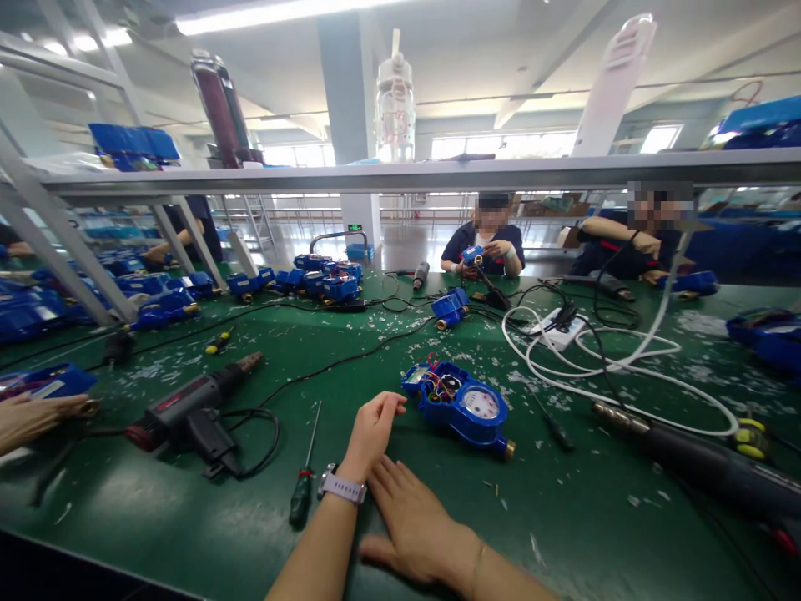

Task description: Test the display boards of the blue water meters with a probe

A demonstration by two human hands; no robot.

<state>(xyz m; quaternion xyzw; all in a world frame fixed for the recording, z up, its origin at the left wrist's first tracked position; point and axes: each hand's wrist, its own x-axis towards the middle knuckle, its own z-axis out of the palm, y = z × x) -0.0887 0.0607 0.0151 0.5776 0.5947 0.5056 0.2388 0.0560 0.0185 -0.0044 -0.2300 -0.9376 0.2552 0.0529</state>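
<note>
My left hand, with a watch on its wrist, rests beside the blue water meter. Its fingers are curled in loosely, and nothing shows in them. My right hand lies nearly flat on the green table, thumb apart, fingertips by the left wrist; it holds nothing. The meter's left compartment stands uncovered with coloured wires and a small display in it, and its round dial faces up. A green-handled screwdriver lies left of my left wrist.
A heat gun lies at left, another at right. A second screwdriver, white cable and plastic scraps surround the meter. More blue meters stand behind. A shelf crosses above. A person's hand works at left; two people sit opposite.
</note>
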